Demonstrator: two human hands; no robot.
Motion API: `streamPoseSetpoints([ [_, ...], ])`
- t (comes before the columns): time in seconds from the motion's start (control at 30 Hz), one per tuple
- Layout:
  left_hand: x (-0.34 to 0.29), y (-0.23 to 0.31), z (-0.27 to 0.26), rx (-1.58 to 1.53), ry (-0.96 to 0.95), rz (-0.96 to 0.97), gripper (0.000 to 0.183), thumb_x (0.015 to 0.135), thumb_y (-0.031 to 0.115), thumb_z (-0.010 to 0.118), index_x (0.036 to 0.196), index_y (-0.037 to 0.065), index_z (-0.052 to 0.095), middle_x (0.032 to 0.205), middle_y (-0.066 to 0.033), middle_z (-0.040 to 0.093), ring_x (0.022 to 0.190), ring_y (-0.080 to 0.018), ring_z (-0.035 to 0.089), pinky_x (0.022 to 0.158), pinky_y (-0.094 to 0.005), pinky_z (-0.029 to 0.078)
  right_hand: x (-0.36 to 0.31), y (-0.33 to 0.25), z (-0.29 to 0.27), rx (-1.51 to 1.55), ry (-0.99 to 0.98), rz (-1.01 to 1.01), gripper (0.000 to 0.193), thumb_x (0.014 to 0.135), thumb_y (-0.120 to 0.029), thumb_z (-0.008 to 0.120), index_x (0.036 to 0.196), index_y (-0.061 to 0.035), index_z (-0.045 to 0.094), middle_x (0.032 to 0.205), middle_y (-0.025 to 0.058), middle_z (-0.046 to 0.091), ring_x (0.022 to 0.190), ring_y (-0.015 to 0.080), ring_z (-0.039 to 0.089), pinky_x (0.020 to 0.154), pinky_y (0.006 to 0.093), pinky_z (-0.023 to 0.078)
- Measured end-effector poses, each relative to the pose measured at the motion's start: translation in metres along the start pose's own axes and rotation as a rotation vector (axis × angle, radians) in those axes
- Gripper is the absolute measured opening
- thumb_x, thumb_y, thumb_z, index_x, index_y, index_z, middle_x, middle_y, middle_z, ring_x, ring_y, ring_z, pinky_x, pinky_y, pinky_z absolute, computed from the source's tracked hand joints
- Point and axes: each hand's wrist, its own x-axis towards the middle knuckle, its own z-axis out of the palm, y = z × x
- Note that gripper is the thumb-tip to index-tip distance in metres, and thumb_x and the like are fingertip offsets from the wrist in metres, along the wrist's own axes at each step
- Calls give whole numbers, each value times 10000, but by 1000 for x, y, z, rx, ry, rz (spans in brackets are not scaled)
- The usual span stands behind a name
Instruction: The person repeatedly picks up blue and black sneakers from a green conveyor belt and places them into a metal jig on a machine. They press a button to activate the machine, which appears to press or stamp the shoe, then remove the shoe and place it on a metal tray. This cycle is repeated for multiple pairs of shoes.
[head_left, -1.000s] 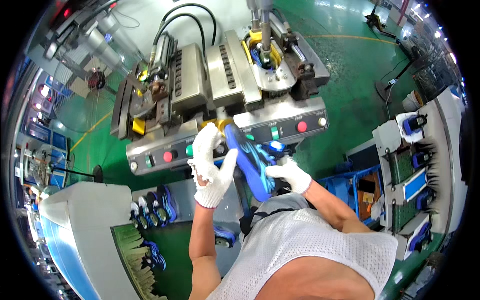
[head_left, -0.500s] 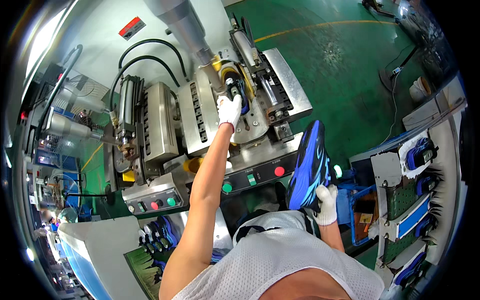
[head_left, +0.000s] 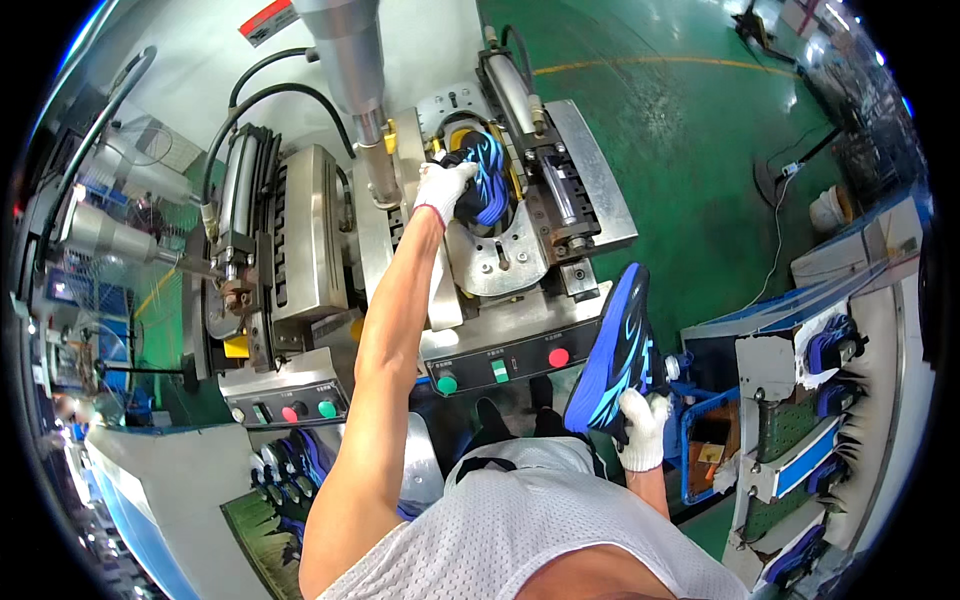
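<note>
My left hand (head_left: pixel 443 188), in a white knit glove, is stretched out to the press and closed on a blue and black shoe (head_left: pixel 487 180). That shoe is tilted in the rounded opening of the press's steel plate (head_left: pixel 497 262), its blue side showing. In my gloved right hand (head_left: pixel 645 428) is a second blue and black sports shoe (head_left: pixel 612 355), gripped at its lower end. It stands nearly upright, toe up, just right of the machine's control panel. The fingertips of both hands are partly hidden behind the shoes.
A thick steel cylinder (head_left: pixel 345 70) hangs beside my left hand. The front panel (head_left: pixel 520 362) carries green and red buttons. Shoes stand on a rack (head_left: pixel 790 450) at the right, and more lie on a lower-left shelf (head_left: pixel 240 520). A blue crate (head_left: pixel 690 455) is near my right hand.
The shoe in the press has been tipped up and turned by my left hand, so its blue side now shows. My right hand still holds its shoe, and the view has shifted slightly.
</note>
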Motion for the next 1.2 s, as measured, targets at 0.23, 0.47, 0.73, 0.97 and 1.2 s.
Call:
streamPoseSetpoints([
  [0.23,-184,-57,-88,-440,-19,346,664,835,271,790,1366,-26,525,1258,-136,630,1151,-203,586,1013,-334,458,80,-45,126,-183,-405,-311,449,855,-121,781,1269,-34,630,1135,43,685,960,126,646,877,324,542],
  [0.47,-377,-186,-156,-195,-29,95,617,768,144,790,1314,8,536,1246,-128,628,1158,-235,590,1036,-379,458,301,-47,324,-1233,-326,-530,551,759,-382,776,1060,74,702,1049,220,733,945,299,717,862,390,544],
  [0.73,-532,-316,-115,23,581,-714,683,806,221,783,1387,11,492,1195,-177,653,1072,-297,629,968,-405,478,344,36,358,-1555,-62,-832,554,770,-478,639,1044,-3,720,1128,245,690,1052,385,689,905,464,549],
  [0.97,-543,-475,-11,112,749,-985,872,873,598,655,1437,-14,394,1364,-302,560,1281,-410,545,1070,-476,415,321,-3,350,-1562,-477,-510,688,735,-606,699,1014,20,750,1101,201,735,1047,321,703,919,410,518],
  [1.2,-530,-436,-20,-97,952,-842,810,833,412,763,1455,58,382,1271,-201,627,1156,-382,628,1009,-470,444,37,109,231,-1128,-883,-1310,779,864,-180,756,1490,67,364,1573,279,339,1441,392,381,1186,466,310],
])
